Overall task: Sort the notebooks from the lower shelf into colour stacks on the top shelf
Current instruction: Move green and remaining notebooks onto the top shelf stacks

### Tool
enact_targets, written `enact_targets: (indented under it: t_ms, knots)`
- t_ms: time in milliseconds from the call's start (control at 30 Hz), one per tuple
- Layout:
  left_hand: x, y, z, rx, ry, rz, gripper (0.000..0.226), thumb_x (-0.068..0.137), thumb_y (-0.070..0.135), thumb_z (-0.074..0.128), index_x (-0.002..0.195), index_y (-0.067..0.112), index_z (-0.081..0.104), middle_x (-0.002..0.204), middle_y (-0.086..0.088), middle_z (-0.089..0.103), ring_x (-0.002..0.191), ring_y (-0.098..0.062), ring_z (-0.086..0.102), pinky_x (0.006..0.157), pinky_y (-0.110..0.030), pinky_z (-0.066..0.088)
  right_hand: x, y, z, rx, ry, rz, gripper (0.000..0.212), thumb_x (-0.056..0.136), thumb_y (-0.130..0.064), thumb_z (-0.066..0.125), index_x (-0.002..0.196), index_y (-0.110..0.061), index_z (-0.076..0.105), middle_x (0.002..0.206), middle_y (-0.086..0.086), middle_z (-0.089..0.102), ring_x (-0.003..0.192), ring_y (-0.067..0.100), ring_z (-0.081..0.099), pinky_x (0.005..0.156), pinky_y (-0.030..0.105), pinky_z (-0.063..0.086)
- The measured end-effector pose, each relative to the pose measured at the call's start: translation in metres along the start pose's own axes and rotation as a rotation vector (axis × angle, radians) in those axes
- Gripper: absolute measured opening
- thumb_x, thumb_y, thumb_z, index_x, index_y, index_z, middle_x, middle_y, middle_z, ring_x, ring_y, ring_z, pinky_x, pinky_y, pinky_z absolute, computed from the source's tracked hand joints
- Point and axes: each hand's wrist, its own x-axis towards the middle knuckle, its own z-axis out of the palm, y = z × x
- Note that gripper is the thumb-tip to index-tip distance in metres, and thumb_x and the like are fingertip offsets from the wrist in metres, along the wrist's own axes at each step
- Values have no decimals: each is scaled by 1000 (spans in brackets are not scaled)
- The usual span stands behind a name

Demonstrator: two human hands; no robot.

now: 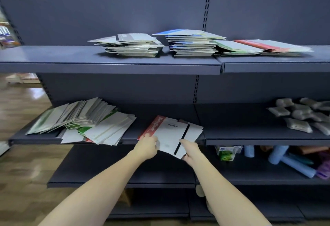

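My left hand [146,148] and right hand [190,151] each pinch the near edge of a small notebook bundle [171,133], red one on top, at the lower shelf's [250,136] front edge. Unsorted notebooks [80,120] sprawl toward its left end; packets [301,115] right. On the top shelf [53,56]: grey [130,44], blue [192,42], green-red [259,47] stacks.

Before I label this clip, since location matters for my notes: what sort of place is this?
Probably a shop aisle. The dark metal gondola shelving has slotted uprights, clear-wrapped packets lie on the right shelf, and bottles and cartons sit lower. Both hands hold red-spined and black-striped notebooks.
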Motion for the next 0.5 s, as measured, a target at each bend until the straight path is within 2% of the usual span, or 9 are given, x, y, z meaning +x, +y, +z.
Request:
enact_targets:
  t_ms: [100, 167, 267, 333, 400, 467, 500]
  knots:
    - [-4, 7, -2, 103, -64, 127, 39, 93, 12, 44, 127, 27, 57, 120, -8, 47, 115, -30, 45, 92, -40, 46, 0, 3, 9, 7, 43, -3, 26, 96, 0, 55, 122, -4, 53, 109, 17, 68, 94, 34, 69, 69, 45, 60]
    - [-5, 11, -2, 188, -55, 174, 43, 90, 13, 47, 130, 27, 54, 121, -8, 47, 117, -30, 42, 96, -39, 42, 0, 4, 14, 11, 59, 9, 29, 96, 3, 53, 125, -4, 48, 108, 18, 66, 92, 33, 68, 67, 46, 60]
    - [-2, 8, -3, 226, -9, 155, 49, 88, 9, 46, 134, 24, 51, 126, -8, 49, 121, -30, 41, 101, -40, 38, -1, 2, 17, -20, 73, 1, 33, 97, 5, 48, 128, -6, 45, 107, 15, 63, 90, 30, 66, 65, 43, 58]
    - [-1, -1, -6, 213, 16, 111, 43, 92, 13, 44, 134, 22, 52, 130, -7, 49, 124, -30, 41, 103, -42, 36, -7, -1, 19, -59, 73, -32, 32, 97, 7, 46, 124, -10, 44, 102, 9, 62, 88, 27, 64, 67, 41, 57]
    - [1, -13, -10, 218, 27, 63, 36, 98, 22, 41, 133, 20, 52, 134, -10, 48, 125, -32, 41, 103, -45, 36, -16, -3, 20, -109, 72, -65, 45, 97, 7, 45, 139, -11, 43, 98, 2, 61, 91, 25, 63, 71, 39, 57]
    - [4, -28, -17, 251, 55, 50, 37, 99, 25, 41, 135, 19, 49, 138, -11, 47, 124, -33, 42, 102, -46, 38, -24, -4, 21, -158, 78, -104, 48, 98, 5, 46, 144, -9, 40, 96, -1, 60, 87, 22, 62, 61, 32, 53]
    - [7, -35, -20, 249, 77, 49, 39, 99, 26, 41, 137, 18, 47, 138, -11, 47, 123, -32, 43, 101, -46, 39, -27, -4, 21, -170, 78, -125, 41, 99, 4, 46, 138, -10, 45, 96, -2, 61, 83, 20, 62, 54, 28, 50]
